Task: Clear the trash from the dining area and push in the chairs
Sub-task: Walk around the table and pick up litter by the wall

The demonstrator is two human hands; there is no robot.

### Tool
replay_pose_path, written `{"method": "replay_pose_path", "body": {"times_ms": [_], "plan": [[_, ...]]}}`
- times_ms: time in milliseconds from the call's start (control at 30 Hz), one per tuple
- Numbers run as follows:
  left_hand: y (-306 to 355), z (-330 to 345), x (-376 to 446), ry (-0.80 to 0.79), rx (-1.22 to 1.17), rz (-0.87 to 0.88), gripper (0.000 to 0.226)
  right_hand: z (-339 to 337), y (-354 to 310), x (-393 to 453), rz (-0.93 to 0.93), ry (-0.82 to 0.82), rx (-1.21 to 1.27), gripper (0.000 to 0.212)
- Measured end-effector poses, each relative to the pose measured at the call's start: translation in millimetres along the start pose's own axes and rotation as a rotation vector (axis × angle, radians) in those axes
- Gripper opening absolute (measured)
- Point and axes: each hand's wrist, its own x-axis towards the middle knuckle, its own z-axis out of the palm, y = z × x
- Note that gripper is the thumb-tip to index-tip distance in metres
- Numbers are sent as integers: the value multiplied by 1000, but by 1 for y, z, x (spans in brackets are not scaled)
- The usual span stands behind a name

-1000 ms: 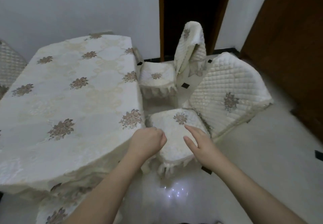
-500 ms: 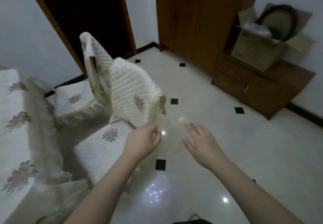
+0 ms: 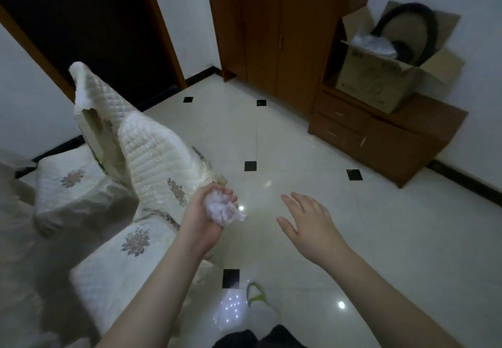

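Observation:
My left hand (image 3: 202, 218) is closed around a crumpled white wad of tissue (image 3: 222, 207), held palm up over the floor beside the near chair. My right hand (image 3: 307, 222) hovers to the right with fingers spread and nothing in it. The near chair (image 3: 152, 163), in a quilted cream cover with flower patches, stands at the left with its seat (image 3: 119, 255) under my left forearm. A second covered chair (image 3: 81, 89) stands behind it. The edge of the tablecloth (image 3: 11, 201) hangs at the far left, blurred.
A glossy white tile floor (image 3: 298, 141) with small black squares spreads ahead. A brown wooden cabinet (image 3: 274, 29) and a low drawer unit (image 3: 380, 135) line the far wall, with an open cardboard box (image 3: 385, 76) on top. A dark doorway (image 3: 89, 16) lies behind the chairs.
The view has swung right, away from the table toward the floor and cabinet. My left hand has turned palm up, so the tissue wad now shows in it. My right hand stays spread.

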Motion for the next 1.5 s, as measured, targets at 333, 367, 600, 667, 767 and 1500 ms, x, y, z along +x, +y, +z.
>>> {"method": "replay_pose_path", "body": {"times_ms": [333,367,600,667,767,1500], "plan": [[65,44,127,0,-98,9,15,-34,16,160,-21,-37,-12,72],[70,49,138,-12,-74,32,12,-38,19,175,-22,-27,-14,73],[101,78,229,2,-56,150,9,-53,47,283,-58,-34,9,62],[108,90,258,-5,-60,128,6,-56,60,319,-80,-41,12,59],[117,113,297,14,-77,120,9,-65,79,375,-117,-59,13,65],[283,77,469,209,-308,409,7,-74,-17,707,-498,-214,-2,56]]}}
